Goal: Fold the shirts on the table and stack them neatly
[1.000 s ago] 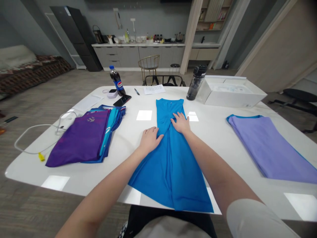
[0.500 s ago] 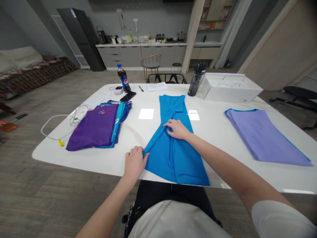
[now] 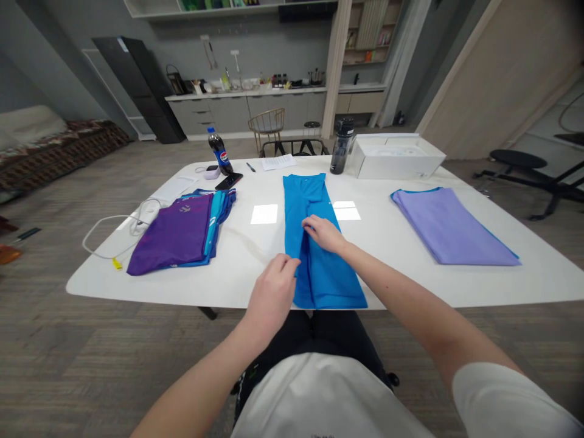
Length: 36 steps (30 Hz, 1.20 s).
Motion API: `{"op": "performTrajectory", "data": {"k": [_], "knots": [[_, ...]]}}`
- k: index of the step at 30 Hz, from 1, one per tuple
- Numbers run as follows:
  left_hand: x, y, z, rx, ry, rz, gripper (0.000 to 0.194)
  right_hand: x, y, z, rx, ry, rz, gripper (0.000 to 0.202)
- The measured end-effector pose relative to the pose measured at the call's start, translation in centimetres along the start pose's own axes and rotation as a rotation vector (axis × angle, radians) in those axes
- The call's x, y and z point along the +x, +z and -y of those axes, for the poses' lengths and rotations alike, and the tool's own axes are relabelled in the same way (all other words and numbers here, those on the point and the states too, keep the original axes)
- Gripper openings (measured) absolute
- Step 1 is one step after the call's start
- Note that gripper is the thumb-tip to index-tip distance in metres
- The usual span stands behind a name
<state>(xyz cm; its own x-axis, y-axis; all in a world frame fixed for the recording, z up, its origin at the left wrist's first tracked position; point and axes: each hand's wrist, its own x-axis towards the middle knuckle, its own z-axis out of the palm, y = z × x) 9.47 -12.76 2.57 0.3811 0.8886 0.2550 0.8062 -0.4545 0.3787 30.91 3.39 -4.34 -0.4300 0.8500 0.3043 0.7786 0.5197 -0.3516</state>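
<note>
A blue shirt (image 3: 335,277) lies lengthwise on the white table in front of me, its left side turned inward into a long narrow shape. My left hand (image 3: 274,292) is closed on the shirt's near left edge, thumb and fingers pinched together. Farther up, my right hand (image 3: 323,233) grips the fabric along the middle with bent fingers. Between the two hands a raised fold runs down toward the hem, which reaches the table's near edge.
On the left lies a stack of folded shirts with a purple shirt (image 3: 176,234) on top, beside a white cable (image 3: 98,228). A lilac shirt (image 3: 449,228) lies at right. Behind stand a cola bottle (image 3: 219,152), a phone (image 3: 229,181), a dark bottle (image 3: 342,146) and a white box (image 3: 396,158).
My left hand has moved right and lifted the shirt's left edge inward, so the lower part is narrower. The right hand stays at the middle. The view has tilted slightly.
</note>
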Motion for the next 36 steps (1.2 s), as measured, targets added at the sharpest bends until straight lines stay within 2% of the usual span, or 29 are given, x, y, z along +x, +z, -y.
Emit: {"op": "performTrajectory", "data": {"k": [3, 5, 6, 8, 11, 14, 17, 20, 25, 29, 32, 36], "knots": [[0.4, 2.4, -4.2, 0.047, 0.214, 0.162, 0.037, -2.7, -1.1, -2.2, 0.042, 0.115, -0.044, 0.023], [0.2, 4.3, -5.4, 0.059, 0.32, 0.236, 0.032, -4.6, -1.2, -3.3, 0.047, 0.169, -0.043, 0.022], [0.1, 5.1, -5.3, 0.052, 0.345, 0.246, 0.031, -5.6, -1.1, -3.7, 0.054, 0.187, -0.04, 0.022], [-0.2, 6.0, -4.0, 0.02, 0.334, 0.227, 0.032, -7.6, -0.9, -3.7, 0.089, 0.208, -0.035, 0.022], [0.0, 6.4, 0.1, -0.027, 0.307, 0.209, 0.028, -10.2, -0.9, -2.3, 0.147, 0.165, -0.005, 0.022], [0.9, 6.8, 4.3, -0.066, 0.419, 0.269, 0.028, -12.2, -1.0, -0.4, 0.118, 0.033, 0.082, 0.028], [2.1, 7.6, 6.6, -0.083, 0.509, 0.311, 0.03, -13.2, -0.8, 1.0, 0.06, -0.034, 0.151, 0.027], [2.8, 7.8, 7.1, -0.023, 0.534, 0.361, 0.029, -13.4, -0.6, 1.6, 0.087, -0.031, 0.195, 0.022], [2.8, 6.6, 7.3, 0.051, 0.525, 0.441, 0.031, -14.0, -1.5, 1.3, 0.191, -0.045, 0.233, 0.018], [1.9, 5.7, 8.3, 0.032, 0.535, 0.414, 0.038, -15.7, -3.2, 0.0, 0.227, -0.071, 0.22, 0.026], [1.2, 5.5, 9.1, -0.044, 0.619, 0.383, 0.043, -17.4, -4.6, -1.4, 0.215, -0.099, 0.237, 0.039], [1.0, 6.0, 10.0, -0.129, 0.686, 0.415, 0.042, -18.9, -5.9, -2.8, 0.173, -0.106, 0.299, 0.035]]}}
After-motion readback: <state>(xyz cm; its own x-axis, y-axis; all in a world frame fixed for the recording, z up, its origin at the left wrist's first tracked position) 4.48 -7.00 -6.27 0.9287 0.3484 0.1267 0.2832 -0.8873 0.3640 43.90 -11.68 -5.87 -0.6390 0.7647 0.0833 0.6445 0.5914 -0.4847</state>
